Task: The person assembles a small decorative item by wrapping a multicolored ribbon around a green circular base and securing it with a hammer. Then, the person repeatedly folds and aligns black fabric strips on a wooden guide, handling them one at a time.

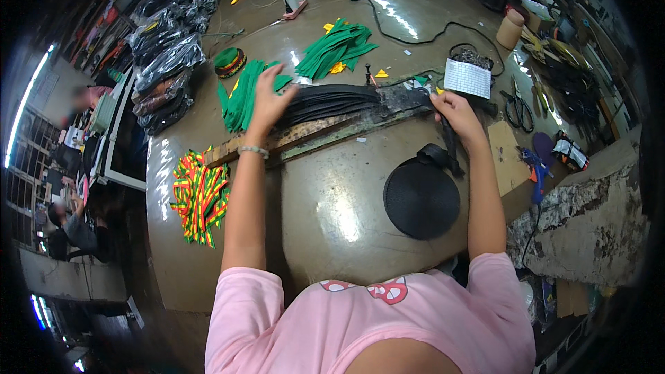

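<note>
Many black strips (pixel 332 102) lie along a wooden bar (pixel 291 140), mid-table. The left hand (pixel 272 100) spreads wide at their left end, contact unclear; the right hand (pixel 455 115) pinches a black strap (pixel 449 142) beyond the black roll (pixel 421 199), near right.

No wording could be read. Rows of tiny marks were seen on the white sheet (pixel 467 78) just beyond the right hand (pixel 457 114), too small to be deciphered.
</note>
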`<state>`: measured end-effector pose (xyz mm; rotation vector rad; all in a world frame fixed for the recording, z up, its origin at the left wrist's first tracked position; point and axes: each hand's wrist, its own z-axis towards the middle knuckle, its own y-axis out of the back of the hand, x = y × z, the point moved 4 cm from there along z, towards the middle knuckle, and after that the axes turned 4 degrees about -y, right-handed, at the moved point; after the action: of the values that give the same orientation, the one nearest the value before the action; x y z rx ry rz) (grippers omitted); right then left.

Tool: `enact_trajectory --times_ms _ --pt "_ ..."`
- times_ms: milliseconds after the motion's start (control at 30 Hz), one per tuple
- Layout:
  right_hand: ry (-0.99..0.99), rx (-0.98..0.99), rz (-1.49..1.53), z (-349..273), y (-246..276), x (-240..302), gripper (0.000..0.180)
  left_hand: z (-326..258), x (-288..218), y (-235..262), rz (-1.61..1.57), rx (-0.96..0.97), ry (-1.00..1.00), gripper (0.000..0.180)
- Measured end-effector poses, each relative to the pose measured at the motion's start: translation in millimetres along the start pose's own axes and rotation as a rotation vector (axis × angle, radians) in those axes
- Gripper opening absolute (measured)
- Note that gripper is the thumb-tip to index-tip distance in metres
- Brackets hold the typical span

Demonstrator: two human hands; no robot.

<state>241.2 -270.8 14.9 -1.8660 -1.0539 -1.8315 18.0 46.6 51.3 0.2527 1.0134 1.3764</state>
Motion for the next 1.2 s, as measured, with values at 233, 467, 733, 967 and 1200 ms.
enact_trajectory --times_ms 233,467,733,967,1200 --pt "0.026 -0.018 0.163 -8.4 11.6 4.2 0.026 -26.7 -92.3 -45.4 0.213 0.239 -0.352 0.081" --pt "0.004 -0.028 0.099 -8.1 13.5 2.1 0.027 -39.4 -97.0 -42.5 0.244 0.260 -0.343 0.035" --pt "0.064 0.021 0.107 -7.5 11.7 -0.2 0.026 -39.1 -43.2 32.3 -0.123 0.141 0.131 0.028" --pt "0.049 0.016 0.110 -8.6 5.8 0.0 0.024 -0.4 58.3 262.3 0.255 -0.425 0.116 0.038" --pt "-0.067 -0.030 0.004 -8.4 -6.9 -4.1 0.026 -40.4 183.1 264.2 1.220 -0.039 -0.071 0.045"
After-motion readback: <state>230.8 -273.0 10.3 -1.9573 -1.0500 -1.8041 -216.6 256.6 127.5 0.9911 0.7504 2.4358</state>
